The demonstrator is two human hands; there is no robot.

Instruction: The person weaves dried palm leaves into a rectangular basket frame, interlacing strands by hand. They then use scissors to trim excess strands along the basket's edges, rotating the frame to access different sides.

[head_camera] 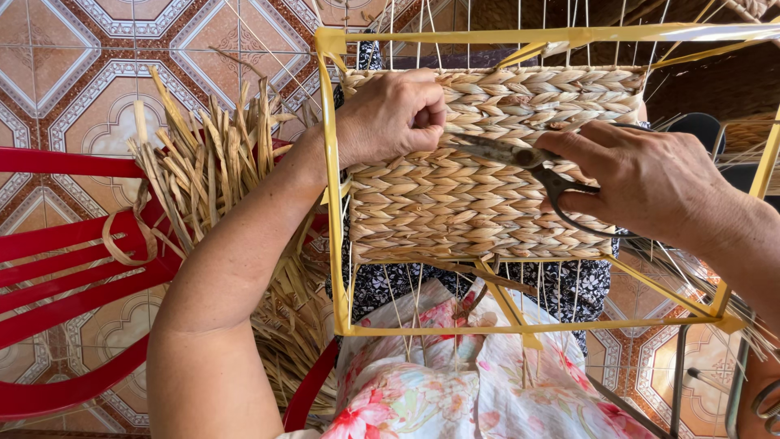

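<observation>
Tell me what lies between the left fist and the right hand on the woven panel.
In the head view, the scissors' blades span the gap between the left hand and right hand, lying over the woven panel; their tip almost meets the fist.

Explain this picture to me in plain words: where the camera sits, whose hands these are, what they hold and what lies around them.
There is one picture, taken from a camera worn on a person's head, looking down at their own two bare hands. The left hand is closed in a fist against a woven panel of pale braided straw. The panel fills part of a yellow wire frame resting over the person's lap. The right hand holds dark scissors, blades pointing at the panel. To the left, a bundle of loose dried straw lies on a red chair, above a patterned tile floor.
</observation>
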